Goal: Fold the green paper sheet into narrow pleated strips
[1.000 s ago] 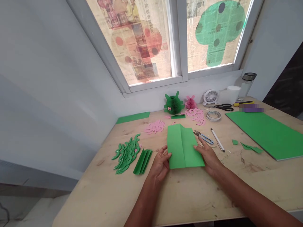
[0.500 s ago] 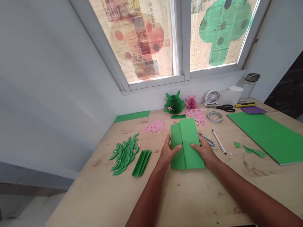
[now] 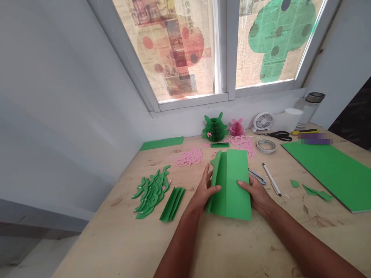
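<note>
Between my two hands is a folded sheet of green paper [image 3: 237,181], with vertical creases and its left flap raised. My left hand [image 3: 205,190] grips that flap, thumb on the inner side and fingers behind. On the right edge, my right hand [image 3: 256,192] pinches the sheet with its thumb on the front face. To the left lies a pleated green paper strip [image 3: 173,204], and beyond it a pile of green paper cut-outs [image 3: 152,192]. A pale blue cutter [image 3: 257,176] is partly hidden behind my right hand.
A white pen [image 3: 271,179], a tape roll [image 3: 266,146] and black scissors [image 3: 278,135] lie to the right, near a green paper stack [image 3: 327,173]. At the wall stand a green paper figure [image 3: 215,129], a pink one [image 3: 237,127] and a small fan [image 3: 262,121]. Pink cut-outs [image 3: 189,157] lie mid-table.
The left flap of the green paper, nearly flat before, now stands up and the sheet has opened wider. Both hands still hold it. The view has shifted slightly.
</note>
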The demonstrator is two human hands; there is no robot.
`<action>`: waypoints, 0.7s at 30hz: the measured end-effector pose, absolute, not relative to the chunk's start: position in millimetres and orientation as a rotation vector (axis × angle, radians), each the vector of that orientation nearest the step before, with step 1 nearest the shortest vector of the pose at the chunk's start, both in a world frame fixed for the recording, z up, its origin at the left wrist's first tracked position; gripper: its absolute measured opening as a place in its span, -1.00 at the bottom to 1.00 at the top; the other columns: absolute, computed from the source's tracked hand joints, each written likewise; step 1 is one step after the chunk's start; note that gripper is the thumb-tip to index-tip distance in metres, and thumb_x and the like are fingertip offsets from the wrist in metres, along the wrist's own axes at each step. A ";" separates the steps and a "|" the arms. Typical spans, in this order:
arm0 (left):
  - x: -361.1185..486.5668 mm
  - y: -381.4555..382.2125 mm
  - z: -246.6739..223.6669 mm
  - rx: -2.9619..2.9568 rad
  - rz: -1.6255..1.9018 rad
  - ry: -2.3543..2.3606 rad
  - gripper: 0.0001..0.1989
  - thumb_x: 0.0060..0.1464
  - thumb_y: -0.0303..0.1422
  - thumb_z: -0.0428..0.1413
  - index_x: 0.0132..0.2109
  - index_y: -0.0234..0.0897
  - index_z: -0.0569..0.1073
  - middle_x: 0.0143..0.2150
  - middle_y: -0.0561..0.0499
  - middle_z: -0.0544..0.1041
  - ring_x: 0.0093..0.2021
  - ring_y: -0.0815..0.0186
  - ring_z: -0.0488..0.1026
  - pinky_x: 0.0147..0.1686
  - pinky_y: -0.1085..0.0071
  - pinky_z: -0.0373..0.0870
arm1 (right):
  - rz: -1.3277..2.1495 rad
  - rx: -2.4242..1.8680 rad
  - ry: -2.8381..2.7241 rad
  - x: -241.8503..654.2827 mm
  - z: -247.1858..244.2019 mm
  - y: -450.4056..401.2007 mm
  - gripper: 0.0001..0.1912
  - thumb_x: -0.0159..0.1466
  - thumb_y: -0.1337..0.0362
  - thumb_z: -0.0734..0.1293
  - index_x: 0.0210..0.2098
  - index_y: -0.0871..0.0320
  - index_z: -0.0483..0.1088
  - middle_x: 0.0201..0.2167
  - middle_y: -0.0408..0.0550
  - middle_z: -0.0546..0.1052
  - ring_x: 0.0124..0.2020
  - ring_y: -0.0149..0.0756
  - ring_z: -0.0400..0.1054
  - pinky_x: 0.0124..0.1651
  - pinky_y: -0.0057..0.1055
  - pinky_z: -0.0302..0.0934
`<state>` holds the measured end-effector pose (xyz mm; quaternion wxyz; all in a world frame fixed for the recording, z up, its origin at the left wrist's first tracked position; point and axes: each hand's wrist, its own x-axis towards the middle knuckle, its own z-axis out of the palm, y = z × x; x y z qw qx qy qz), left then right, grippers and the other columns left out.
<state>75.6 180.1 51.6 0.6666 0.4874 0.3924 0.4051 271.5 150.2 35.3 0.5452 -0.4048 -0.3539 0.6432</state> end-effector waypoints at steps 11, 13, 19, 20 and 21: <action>55.9 179.2 54.7 0.901 0.964 0.786 -0.14 -0.22 -0.32 0.00 0.32 -0.11 0.06 0.09 -0.03 0.46 0.03 0.10 0.44 0.00 0.16 0.38 | 0.945 -1.432 -1.028 288.1 9.9 160.5 -0.05 0.12 0.05 0.34 0.35 0.00 -0.23 0.24 0.16 0.23 0.19 -0.01 0.21 0.10 -0.03 0.21; 58.4 178.7 52.9 0.871 0.987 0.755 -0.11 -0.29 -0.39 0.01 0.31 -0.12 0.09 0.11 -0.02 0.45 0.04 0.10 0.43 0.00 0.17 0.37 | 0.779 -1.491 -1.166 289.8 3.8 160.8 -0.10 0.15 0.06 0.31 0.35 0.01 -0.20 0.29 0.15 0.13 0.27 -0.02 0.08 0.20 -0.01 0.08; 64.8 176.8 50.0 0.721 0.991 0.655 -0.10 -0.34 -0.51 0.05 0.29 -0.11 0.17 0.17 0.01 0.40 0.08 0.10 0.40 0.03 0.23 0.35 | 0.449 -1.488 -1.433 285.8 4.6 156.5 -0.23 0.21 0.11 0.27 0.33 0.01 -0.11 0.31 0.06 0.06 0.32 -0.05 -0.07 0.29 -0.02 -0.09; 66.0 176.2 50.0 0.689 0.987 0.638 -0.12 -0.30 -0.51 0.08 0.28 -0.11 0.17 0.20 0.01 0.37 0.09 0.09 0.39 0.05 0.24 0.34 | 0.420 -1.486 -1.450 284.5 5.3 155.9 -0.23 0.21 0.11 0.27 0.33 0.02 -0.10 0.30 0.06 0.07 0.31 -0.05 -0.05 0.30 -0.02 -0.09; 67.4 175.5 49.9 0.661 0.981 0.628 -0.15 -0.25 -0.50 0.10 0.28 -0.11 0.18 0.23 0.01 0.34 0.11 0.09 0.38 0.07 0.24 0.32 | 0.404 -1.485 -1.460 283.2 5.6 155.6 -0.24 0.20 0.11 0.27 0.33 0.02 -0.08 0.29 0.06 0.09 0.31 -0.05 -0.04 0.30 -0.02 -0.09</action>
